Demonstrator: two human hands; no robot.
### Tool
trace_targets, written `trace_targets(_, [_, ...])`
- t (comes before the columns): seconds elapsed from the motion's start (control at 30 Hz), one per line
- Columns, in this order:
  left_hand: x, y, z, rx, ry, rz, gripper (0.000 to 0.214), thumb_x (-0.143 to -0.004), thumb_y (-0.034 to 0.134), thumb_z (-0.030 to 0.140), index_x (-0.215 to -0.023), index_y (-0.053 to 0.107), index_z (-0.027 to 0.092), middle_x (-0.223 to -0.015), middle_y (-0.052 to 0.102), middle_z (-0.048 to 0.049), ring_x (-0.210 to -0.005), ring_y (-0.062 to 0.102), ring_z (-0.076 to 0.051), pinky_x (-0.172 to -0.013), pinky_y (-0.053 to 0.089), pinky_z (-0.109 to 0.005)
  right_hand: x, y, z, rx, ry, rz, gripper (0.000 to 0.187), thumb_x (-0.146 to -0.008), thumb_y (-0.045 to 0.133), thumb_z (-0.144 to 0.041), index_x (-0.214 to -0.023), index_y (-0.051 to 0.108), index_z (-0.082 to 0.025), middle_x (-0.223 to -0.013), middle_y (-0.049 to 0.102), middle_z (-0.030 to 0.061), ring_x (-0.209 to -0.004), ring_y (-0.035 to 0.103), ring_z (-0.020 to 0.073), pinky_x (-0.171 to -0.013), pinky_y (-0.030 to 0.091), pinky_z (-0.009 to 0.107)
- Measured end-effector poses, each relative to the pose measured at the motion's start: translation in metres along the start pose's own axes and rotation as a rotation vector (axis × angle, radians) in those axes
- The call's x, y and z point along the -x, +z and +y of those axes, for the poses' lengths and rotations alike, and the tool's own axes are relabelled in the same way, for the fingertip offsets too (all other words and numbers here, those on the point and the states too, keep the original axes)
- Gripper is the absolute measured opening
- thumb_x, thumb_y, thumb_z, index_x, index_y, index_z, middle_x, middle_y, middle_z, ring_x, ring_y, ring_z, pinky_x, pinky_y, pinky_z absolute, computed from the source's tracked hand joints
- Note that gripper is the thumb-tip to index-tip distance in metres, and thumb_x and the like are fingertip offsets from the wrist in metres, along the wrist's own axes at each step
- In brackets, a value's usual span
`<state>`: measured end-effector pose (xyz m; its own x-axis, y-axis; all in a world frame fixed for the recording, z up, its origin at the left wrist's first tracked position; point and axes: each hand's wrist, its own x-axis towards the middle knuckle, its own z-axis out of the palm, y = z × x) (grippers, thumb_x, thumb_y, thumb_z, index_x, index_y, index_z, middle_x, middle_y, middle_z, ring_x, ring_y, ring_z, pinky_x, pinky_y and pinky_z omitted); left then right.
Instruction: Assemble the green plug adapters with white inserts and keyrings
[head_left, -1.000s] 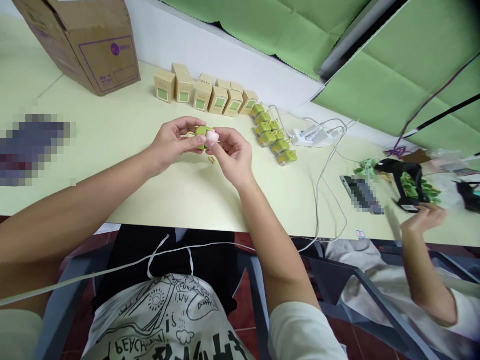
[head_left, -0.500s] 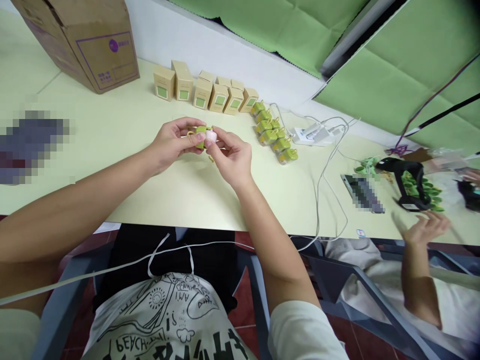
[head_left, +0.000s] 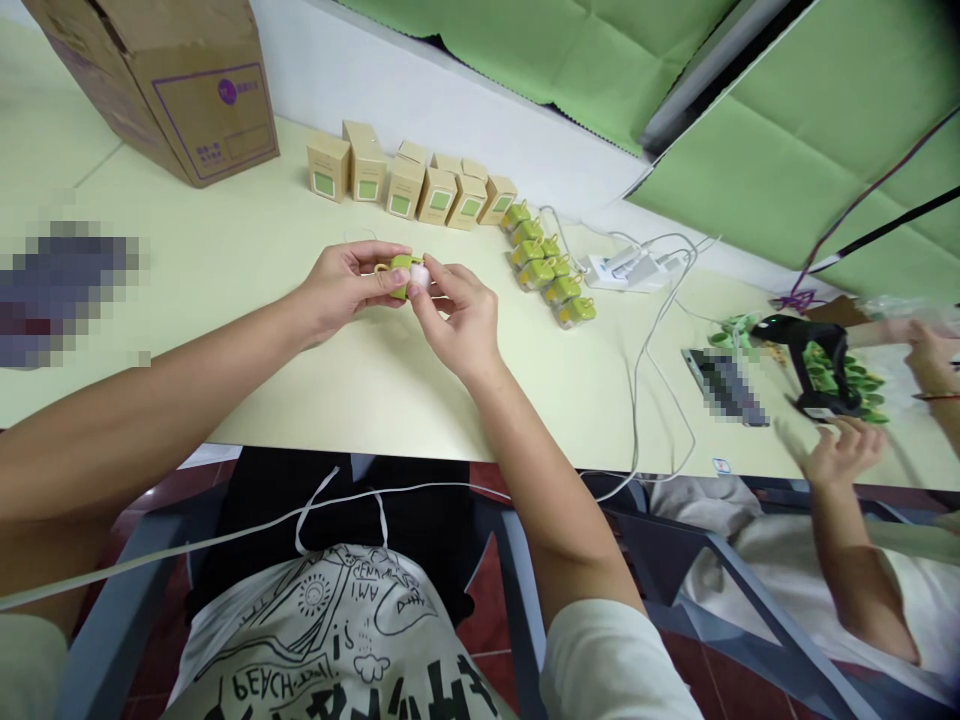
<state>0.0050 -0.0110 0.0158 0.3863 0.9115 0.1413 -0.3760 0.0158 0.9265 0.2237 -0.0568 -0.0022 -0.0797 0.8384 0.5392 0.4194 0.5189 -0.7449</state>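
Over the table, my left hand (head_left: 339,285) is closed around a small green case (head_left: 400,263) with a yellow loop sticking out at its left. My right hand (head_left: 466,318) pinches a small white rounded piece (head_left: 419,277) between thumb and fingers. That white piece sits against the right side of the green case; whether it is partly inside, I cannot tell. Fingers cover much of both. To the right of my hands stand several similar green cases (head_left: 535,273) with yellow loops and clear lower parts, grouped in rows.
Several small kraft boxes (head_left: 405,190) line the wall. A large cardboard box (head_left: 210,110) stands back left. White cables (head_left: 637,390) run from a power strip (head_left: 619,272) across the table. Rightward lie a phone (head_left: 724,388) and a black strap-like frame (head_left: 799,355), near a co-worker's hand (head_left: 844,450).
My right hand has shifted slightly left, and the white piece is turned a little against the green case. At far right, the co-worker's hands have moved.
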Motion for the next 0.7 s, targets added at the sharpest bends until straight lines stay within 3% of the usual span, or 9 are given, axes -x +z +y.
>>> trace_targets(0.13, [0.0,0.001,0.0,0.001,-0.023,0.013,0.057,-0.075,0.126,0.043,-0.117,0.096,0.019,-0.113,0.092,-0.0072,-0.102,0.09,-0.021,-0.097,0.08,-0.038,0.001,0.005,-0.008,0.027,-0.026,0.003,0.07,-0.112,0.07,-0.086,-0.154,0.091,-0.034,-0.122,0.082,0.0113,-0.105,0.078,0.0276,-0.098,0.08,0.049])
trace_targets(0.4, [-0.002,0.002,0.0,-0.026,-0.005,0.032,0.049,-0.083,0.122,0.042,-0.118,0.095,0.02,-0.116,0.09,-0.0074,-0.106,0.091,-0.023,-0.1,0.08,-0.04,0.001,0.009,-0.016,0.012,0.029,0.052,0.071,-0.108,0.073,-0.09,-0.149,0.091,-0.034,-0.121,0.086,0.0105,-0.102,0.081,0.0274,-0.095,0.08,0.048])
trace_targets(0.6, [-0.003,0.001,0.0,0.015,-0.004,-0.021,0.043,-0.086,0.119,0.039,-0.119,0.096,0.023,-0.111,0.089,-0.0029,-0.103,0.09,-0.021,-0.098,0.08,-0.037,0.001,0.011,-0.003,-0.102,0.145,0.084,0.09,-0.099,0.09,-0.091,-0.171,0.07,-0.041,-0.135,0.087,0.0102,-0.112,0.086,0.0301,-0.098,0.081,0.051])
trace_targets(0.7, [-0.004,0.001,0.001,0.016,-0.015,-0.06,0.045,-0.085,0.12,0.042,-0.118,0.095,0.025,-0.11,0.089,-0.0023,-0.103,0.091,-0.021,-0.098,0.08,-0.037,0.0,0.01,0.002,-0.105,0.143,0.054,0.087,-0.101,0.086,-0.093,-0.168,0.069,-0.04,-0.135,0.087,0.0115,-0.119,0.087,0.0313,-0.098,0.082,0.051])
